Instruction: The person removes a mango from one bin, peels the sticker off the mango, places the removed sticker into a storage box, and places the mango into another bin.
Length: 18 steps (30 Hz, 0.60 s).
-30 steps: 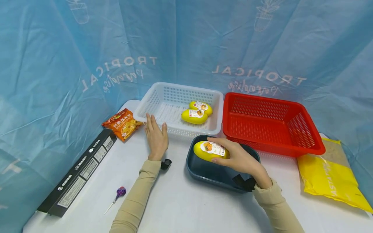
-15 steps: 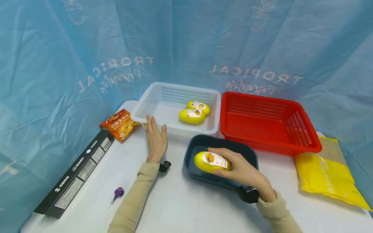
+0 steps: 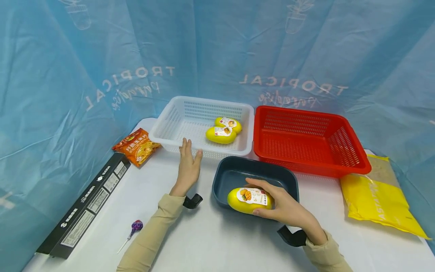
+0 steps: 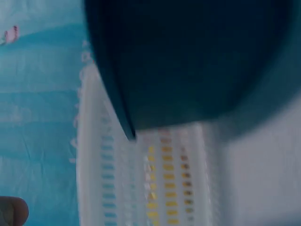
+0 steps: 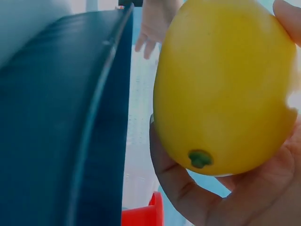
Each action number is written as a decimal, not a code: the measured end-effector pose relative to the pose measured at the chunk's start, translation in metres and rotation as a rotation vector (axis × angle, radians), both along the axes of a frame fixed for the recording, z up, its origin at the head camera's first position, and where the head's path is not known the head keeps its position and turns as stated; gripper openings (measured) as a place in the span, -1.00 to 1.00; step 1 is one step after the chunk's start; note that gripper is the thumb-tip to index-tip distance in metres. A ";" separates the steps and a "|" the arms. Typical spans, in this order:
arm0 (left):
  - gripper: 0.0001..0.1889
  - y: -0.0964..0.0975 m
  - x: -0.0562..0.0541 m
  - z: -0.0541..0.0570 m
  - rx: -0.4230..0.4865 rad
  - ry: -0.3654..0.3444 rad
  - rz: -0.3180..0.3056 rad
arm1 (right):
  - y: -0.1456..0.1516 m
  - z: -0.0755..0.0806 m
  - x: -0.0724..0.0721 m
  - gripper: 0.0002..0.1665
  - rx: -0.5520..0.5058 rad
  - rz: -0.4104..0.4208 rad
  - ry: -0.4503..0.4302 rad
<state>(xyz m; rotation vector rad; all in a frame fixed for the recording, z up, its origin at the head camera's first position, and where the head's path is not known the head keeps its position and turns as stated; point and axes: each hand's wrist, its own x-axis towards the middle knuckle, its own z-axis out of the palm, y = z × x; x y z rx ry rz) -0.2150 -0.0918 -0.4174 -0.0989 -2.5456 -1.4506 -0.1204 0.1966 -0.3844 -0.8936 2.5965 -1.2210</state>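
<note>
My right hand (image 3: 283,204) holds a yellow mango (image 3: 244,200) with a fruit label, thumb on the near side and fingers over the far side. It is above the near edge of a dark blue tray (image 3: 232,175). The right wrist view shows the held mango's (image 5: 221,89) green stem end beside the tray wall (image 5: 56,127). My left hand (image 3: 188,170), fingers straight, is at the front wall of a white perforated basket (image 3: 210,101). Two more labelled mangoes (image 3: 221,136) lie inside that basket. In the left wrist view the tray (image 4: 188,61) covers much of the basket (image 4: 89,155).
A red basket (image 3: 292,141) stands right of the white one, with a yellow bag (image 3: 380,204) beside it. At left are an orange snack packet (image 3: 136,146), a long black box (image 3: 85,206) and a purple lollipop (image 3: 136,226). A blue curtain (image 3: 210,49) hangs behind.
My right hand has carried the mango from the tray's far side toward me, to its near edge. My left hand has shifted right along the white basket's front.
</note>
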 end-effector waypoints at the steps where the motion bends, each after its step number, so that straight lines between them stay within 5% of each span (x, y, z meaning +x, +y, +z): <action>1: -0.29 0.003 0.003 0.002 0.005 -0.005 -0.023 | 0.001 -0.001 0.002 -0.14 -0.003 0.008 0.001; 9: -0.31 0.014 0.031 0.009 0.029 -0.025 -0.139 | 0.001 -0.010 0.015 -0.11 -0.032 0.075 -0.031; 18: -0.51 0.022 0.046 0.012 0.059 0.158 -0.233 | -0.001 -0.020 0.039 -0.16 -0.085 0.165 -0.033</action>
